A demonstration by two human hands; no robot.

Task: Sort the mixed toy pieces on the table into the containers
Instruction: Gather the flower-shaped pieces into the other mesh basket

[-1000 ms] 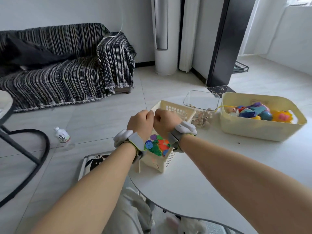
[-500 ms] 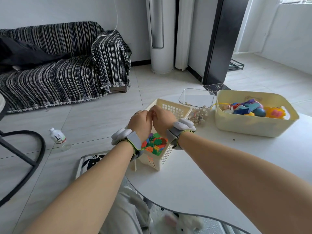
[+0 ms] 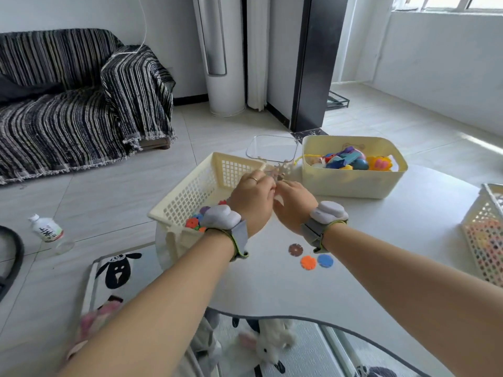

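- Head view: the left hand (image 3: 251,200) and the right hand (image 3: 295,205) meet above the white bench (image 3: 272,289), just beside the right rim of the cream lattice basket (image 3: 190,191).
- The left fingers (image 3: 257,181) are curled inward, with a ring on one. The right fingers (image 3: 285,187) curl toward them, and the tips come together. I cannot tell whether they grasp a piece, because the backs of the hands hide it.
- Coloured flower discs (image 3: 193,222) lie in the near corner of the lattice basket, partly behind the left wrist.
- Three loose pieces lie on the bench near the right wrist: a brown disc (image 3: 295,249), and nearer the viewer an orange disc (image 3: 308,262) and a blue disc (image 3: 325,260) side by side.
- Beyond the hands stands a clear tub (image 3: 272,151) with small pale pieces in its bottom. To its right is a cream bin (image 3: 353,186) holding mixed bright toys.
- A second lattice basket (image 3: 484,240) shows at the right edge.
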